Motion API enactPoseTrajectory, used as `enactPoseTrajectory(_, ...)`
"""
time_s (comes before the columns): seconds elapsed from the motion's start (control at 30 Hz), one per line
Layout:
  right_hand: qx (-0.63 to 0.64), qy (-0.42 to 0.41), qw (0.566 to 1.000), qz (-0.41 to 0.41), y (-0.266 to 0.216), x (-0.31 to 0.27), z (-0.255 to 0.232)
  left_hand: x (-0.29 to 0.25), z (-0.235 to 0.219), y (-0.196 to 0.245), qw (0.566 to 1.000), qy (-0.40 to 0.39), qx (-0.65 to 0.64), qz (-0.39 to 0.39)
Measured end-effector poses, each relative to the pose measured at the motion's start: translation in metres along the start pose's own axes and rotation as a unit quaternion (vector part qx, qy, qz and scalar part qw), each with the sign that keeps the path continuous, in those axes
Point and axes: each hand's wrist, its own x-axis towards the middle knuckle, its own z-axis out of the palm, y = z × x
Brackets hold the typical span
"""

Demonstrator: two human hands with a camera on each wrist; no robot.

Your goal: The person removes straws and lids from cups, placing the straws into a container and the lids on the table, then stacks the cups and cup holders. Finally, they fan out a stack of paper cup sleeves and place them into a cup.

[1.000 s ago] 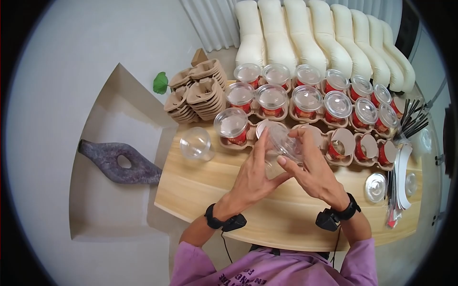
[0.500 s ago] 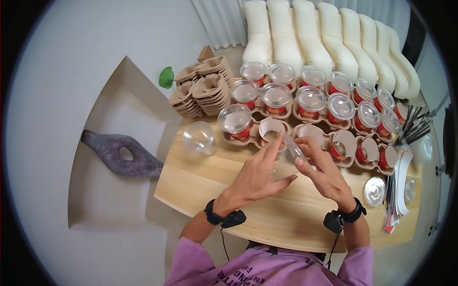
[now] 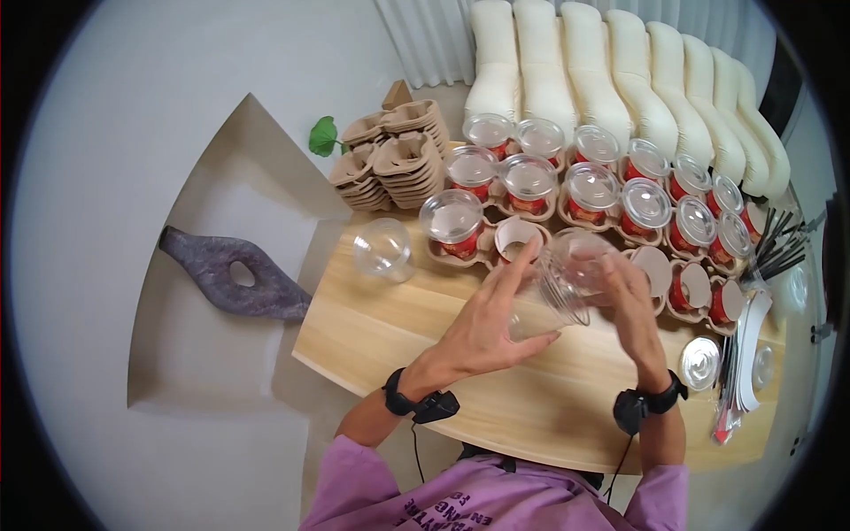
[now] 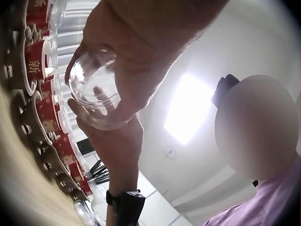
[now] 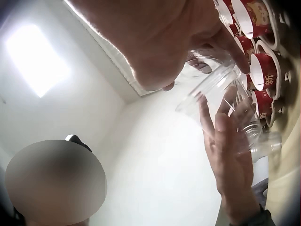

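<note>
In the head view, my left hand (image 3: pixel 482 332) has thumb and fingers spread round clear plastic ware between my hands. My right hand (image 3: pixel 633 310), somewhat blurred, grips a clear domed piece (image 3: pixel 584 257) from its right side. Stacked-looking clear rims (image 3: pixel 564 296) lie between the two hands, tilted; how many pieces there are I cannot tell. The left wrist view has the clear round piece (image 4: pixel 96 89) between my left hand (image 4: pixel 136 42) and right hand (image 4: pixel 115 146). From the right wrist, a clear rim (image 5: pixel 207 89) shows between my right hand (image 5: pixel 155 37) and left hand (image 5: pixel 230 150).
Red cups with clear lids (image 3: pixel 452 217) fill cardboard carriers beyond my hands; front-row cups (image 3: pixel 689 288) have pale flaps. Stacked carriers (image 3: pixel 407 164) stand at the back left, a clear cup (image 3: pixel 383 250) nearer. Right lie a clear lid (image 3: pixel 701 364) and black straws (image 3: pixel 779 248).
The clear domed piece was edge-on half a second ago and now faces up, tilted. My right hand has moved right and turned, while my left keeps nearly the same place. The head view has shifted slightly.
</note>
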Motion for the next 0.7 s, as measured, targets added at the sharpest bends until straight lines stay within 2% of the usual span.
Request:
enactPoseTrajectory(0.03,0.023,0.006,0.999,0.029,0.003,0.002,-0.008,-0.002,-0.002,0.000,1.000,0.006,0.002,0.015)
enactPoseTrajectory(0.1,0.043,-0.004,0.999,0.024,0.004,0.002,-0.018,-0.010,-0.007,-0.009,1.000,-0.003,-0.010,0.007)
enactPoseTrajectory(0.17,0.028,0.002,0.999,0.022,0.002,-0.005,-0.031,-0.020,-0.020,-0.025,0.993,0.077,0.014,0.088)
enactPoseTrajectory(0.2,0.003,0.015,0.999,0.032,0.002,-0.011,-0.040,-0.027,-0.028,-0.040,0.986,0.127,-0.019,0.110)
enactPoseTrajectory(0.27,-0.029,0.052,0.997,0.053,0.002,-0.024,-0.052,-0.041,-0.051,-0.056,0.963,0.256,-0.035,0.083)
enactPoseTrajectory(0.33,-0.035,0.082,0.995,0.052,0.008,-0.039,-0.067,-0.040,-0.079,-0.065,0.944,0.321,-0.003,0.073)
enactPoseTrajectory(0.37,-0.041,0.111,0.992,0.048,0.010,-0.045,-0.074,-0.042,-0.089,-0.071,0.944,0.322,-0.003,0.071)
enactPoseTrajectory(0.43,-0.074,0.128,0.986,0.071,0.008,-0.058,-0.090,-0.046,-0.102,-0.089,0.921,0.388,0.036,0.012)
enactPoseTrajectory(0.5,-0.106,0.152,0.978,0.093,0.019,-0.071,-0.110,-0.046,-0.106,-0.103,0.919,0.390,0.049,-0.010)
enactPoseTrajectory(0.57,-0.131,0.222,0.963,0.075,0.041,-0.083,-0.136,-0.052,-0.108,-0.124,0.920,0.387,0.057,-0.033)
enactPoseTrajectory(0.63,-0.185,0.288,0.935,0.094,0.027,-0.104,-0.144,-0.060,-0.105,-0.156,0.914,0.385,0.032,-0.125)
enactPoseTrajectory(0.7,-0.161,0.281,0.941,0.094,0.028,-0.123,-0.165,-0.079,-0.114,-0.191,0.911,0.345,0.194,-0.117)
